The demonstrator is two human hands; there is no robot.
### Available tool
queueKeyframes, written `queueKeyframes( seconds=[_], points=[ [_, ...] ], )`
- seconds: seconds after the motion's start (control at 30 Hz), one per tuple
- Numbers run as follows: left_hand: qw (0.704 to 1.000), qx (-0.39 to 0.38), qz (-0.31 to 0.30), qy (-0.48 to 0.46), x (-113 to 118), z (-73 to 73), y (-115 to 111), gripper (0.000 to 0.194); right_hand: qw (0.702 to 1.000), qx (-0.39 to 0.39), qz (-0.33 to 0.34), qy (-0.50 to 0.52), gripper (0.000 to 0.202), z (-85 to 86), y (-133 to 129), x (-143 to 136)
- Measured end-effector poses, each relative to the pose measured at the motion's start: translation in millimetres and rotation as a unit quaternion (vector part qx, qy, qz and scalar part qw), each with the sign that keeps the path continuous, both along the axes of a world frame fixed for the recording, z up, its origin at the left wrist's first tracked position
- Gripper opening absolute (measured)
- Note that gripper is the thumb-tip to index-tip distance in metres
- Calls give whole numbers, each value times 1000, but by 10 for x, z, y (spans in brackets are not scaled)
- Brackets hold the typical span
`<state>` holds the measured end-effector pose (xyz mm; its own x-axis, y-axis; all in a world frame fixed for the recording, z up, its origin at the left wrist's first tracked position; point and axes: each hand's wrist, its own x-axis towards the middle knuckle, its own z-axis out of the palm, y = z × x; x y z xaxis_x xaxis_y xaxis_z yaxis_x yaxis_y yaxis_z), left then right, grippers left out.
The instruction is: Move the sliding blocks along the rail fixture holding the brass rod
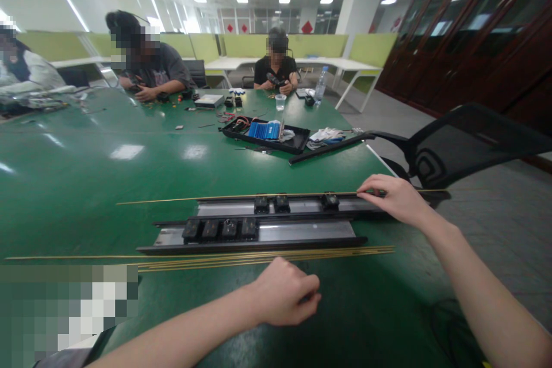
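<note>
My right hand (394, 198) pinches a long, thin brass-coloured rod (233, 196) between thumb and fingertips. The rod stretches left along the far edge of the rear metal channel (228, 209), which has dark side rails. Several black square blocks sit in this channel, including one block (330, 201) left of my right hand. A nearer, similar channel (302, 231) carries a row of black blocks (219, 229). In front of it lies a bundle of brass-coloured rods (207, 261). My left hand (291, 293) is loosely curled just below the bundle, with nothing visible in it.
Beyond the channels lie a black tray (297, 138) with a blue part, white gloves (326, 137) and a dark bar (328, 148). A black chair (466, 144) stands at the right table edge. Several people sit around the green table (164, 167). A bottle (320, 89) stands farther back.
</note>
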<state>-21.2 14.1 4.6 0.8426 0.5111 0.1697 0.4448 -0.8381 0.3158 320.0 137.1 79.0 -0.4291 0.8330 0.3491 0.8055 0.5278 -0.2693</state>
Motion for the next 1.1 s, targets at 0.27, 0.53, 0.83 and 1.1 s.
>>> queueKeyframes(
  seconds=[0.27,0.53,0.83,1.1],
  points=[
    [1000,-2,0,-1,0,-1,-5,20,1000,-22,6,-8,26,-7,46,145],
    [1000,2,0,-4,0,-29,1,20,1000,-14,2,-3,25,13,53,228],
    [1000,6,-1,-2,-3,-6,8,20,999,-35,-13,-5,28,57,32,270],
    [1000,4,-4,0,-8,-6,0,20,997,-64,-41,-1,27,53,47,368]
  ],
)
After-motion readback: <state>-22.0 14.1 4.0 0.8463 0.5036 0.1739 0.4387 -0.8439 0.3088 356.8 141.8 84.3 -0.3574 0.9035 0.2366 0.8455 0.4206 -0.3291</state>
